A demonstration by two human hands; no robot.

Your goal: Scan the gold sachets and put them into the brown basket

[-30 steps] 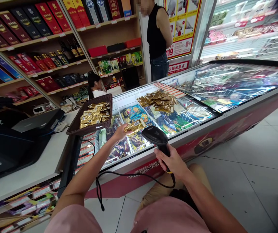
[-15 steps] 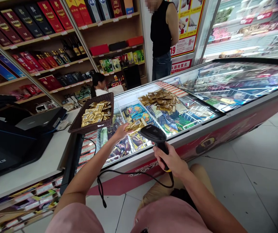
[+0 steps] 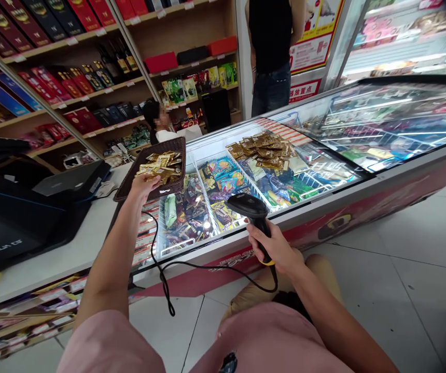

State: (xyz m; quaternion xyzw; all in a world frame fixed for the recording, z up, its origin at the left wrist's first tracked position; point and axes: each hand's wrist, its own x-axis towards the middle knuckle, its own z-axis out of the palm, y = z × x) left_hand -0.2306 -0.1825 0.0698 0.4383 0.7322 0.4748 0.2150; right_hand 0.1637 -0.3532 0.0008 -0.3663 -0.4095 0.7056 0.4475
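My left hand (image 3: 145, 186) reaches over the near rim of a brown woven basket (image 3: 119, 196), its fingers stretched out against the gold packets (image 3: 168, 165) inside. No packet stands out clearly as held, and the undersides of the fingers are hidden. My right hand (image 3: 272, 243) is wrapped round the handle of a black barcode scanner (image 3: 248, 205), whose head points left above the freezer's front edge. The scanner's cable (image 3: 211, 264) loops left below the freezer edge. A pile of gold-brown packets (image 3: 264, 149) lies on the freezer's glass top, beyond the scanner.
The chest freezer (image 3: 324, 199) holds wrapped goods in wire compartments. At left is a white counter (image 3: 71, 223) with a black checkout machine (image 3: 9, 217). A seated person (image 3: 164, 135) and a standing person (image 3: 272, 46) are behind the freezer. Stocked shelves (image 3: 192, 62) line the wall.
My left hand has moved left from beside the scanner, where it held a gold packet, to the basket. My right hand keeps the scanner in nearly the same place. The view has tilted down slightly.
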